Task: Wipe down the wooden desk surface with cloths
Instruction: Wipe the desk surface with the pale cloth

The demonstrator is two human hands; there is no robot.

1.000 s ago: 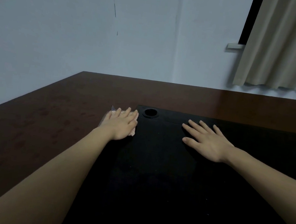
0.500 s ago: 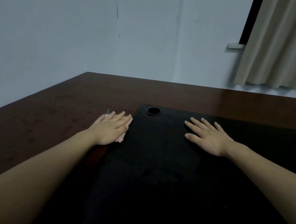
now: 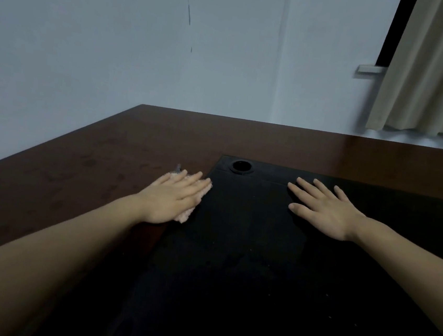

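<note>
- A pink cloth (image 3: 186,213) lies on the wooden desk (image 3: 83,169), right at the left edge of a black mat (image 3: 259,267).
- The left hand (image 3: 173,198) presses flat on it, fingers straight (only the cloth's fringes show past the palm and fingertips).
- The right hand (image 3: 325,209) rests spread and flat on the mat, holding nothing.
- A round hole (image 3: 241,166) sits near the mat's far corner.

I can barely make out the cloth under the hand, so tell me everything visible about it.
The cloth is pale pink and looks like fuzzy terry. It lies flat on the brown wooden desk, at the left edge of the black mat. The left hand presses on it with straight fingers and covers most of it; only fringes show beyond the fingertips and the thumb side.
</note>
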